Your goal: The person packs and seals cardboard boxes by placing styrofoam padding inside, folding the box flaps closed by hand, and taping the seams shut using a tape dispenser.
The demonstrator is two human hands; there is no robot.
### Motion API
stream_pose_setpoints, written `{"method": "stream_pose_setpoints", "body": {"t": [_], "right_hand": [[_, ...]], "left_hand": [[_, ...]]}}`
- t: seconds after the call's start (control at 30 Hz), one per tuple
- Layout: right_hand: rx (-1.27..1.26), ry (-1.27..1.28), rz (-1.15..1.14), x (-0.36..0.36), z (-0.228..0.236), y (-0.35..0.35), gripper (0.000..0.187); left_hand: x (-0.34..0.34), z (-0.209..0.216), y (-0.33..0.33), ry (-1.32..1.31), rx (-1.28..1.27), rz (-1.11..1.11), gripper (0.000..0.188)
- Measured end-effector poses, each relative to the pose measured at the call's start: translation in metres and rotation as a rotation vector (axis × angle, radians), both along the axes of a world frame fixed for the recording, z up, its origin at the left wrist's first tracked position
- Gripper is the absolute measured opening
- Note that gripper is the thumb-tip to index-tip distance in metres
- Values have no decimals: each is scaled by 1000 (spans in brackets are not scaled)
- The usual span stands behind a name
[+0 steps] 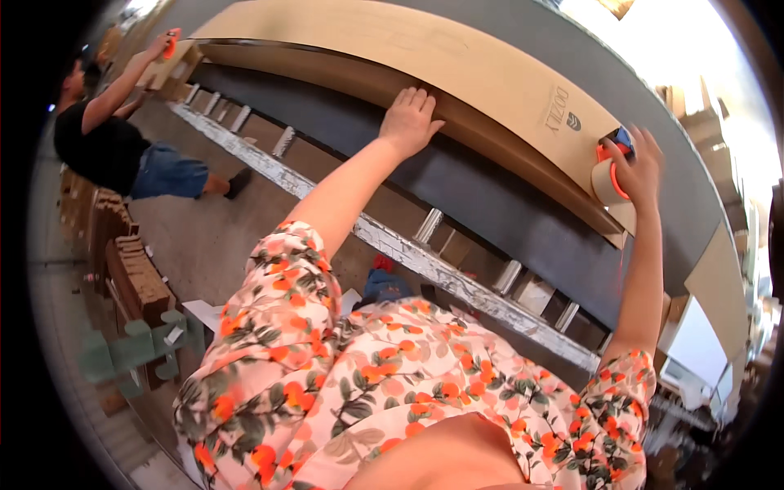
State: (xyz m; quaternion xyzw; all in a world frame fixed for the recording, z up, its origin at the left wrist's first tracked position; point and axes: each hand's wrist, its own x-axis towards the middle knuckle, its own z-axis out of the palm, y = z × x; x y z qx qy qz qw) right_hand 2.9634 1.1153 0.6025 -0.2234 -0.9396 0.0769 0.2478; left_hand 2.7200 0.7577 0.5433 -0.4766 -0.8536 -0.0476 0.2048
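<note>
A long brown cardboard box (490,73) lies across the dark work surface in front of me. My left hand (408,122) rests on the box's near upper edge around its middle, fingers stretched out and holding nothing. At the right end of the box, my right hand (639,167) grips a tape dispenser (618,145) with red and blue parts. Its roll of tape (607,183) sits against the corner of the box. The fingers there are slightly blurred, and how the tape meets the cardboard is hidden.
On the far left a co-worker (106,147) in a dark shirt stands at the box's other end, raising an orange dispenser (171,43). A worn rail with metal rollers (400,245) runs along my side. Stacked brown boards (139,273) and green plastic pieces (139,349) are at lower left.
</note>
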Motion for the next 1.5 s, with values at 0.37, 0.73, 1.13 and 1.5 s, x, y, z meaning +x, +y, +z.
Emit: {"method": "stream_pose_setpoints", "body": {"t": [0.37, 0.73, 1.13, 1.5], "right_hand": [[120, -277, 637, -156, -39, -161, 86], [165, -217, 653, -160, -43, -166, 85], [26, 427, 137, -224, 14, -156, 55], [-9, 33, 195, -245, -59, -185, 59]], "left_hand": [[-22, 6, -9, -77, 180, -210, 39], [-35, 20, -6, -72, 273, -350, 51], [-59, -4, -5, 111, 163, -339, 63], [-50, -16, 30, 121, 844, -171, 32]]}}
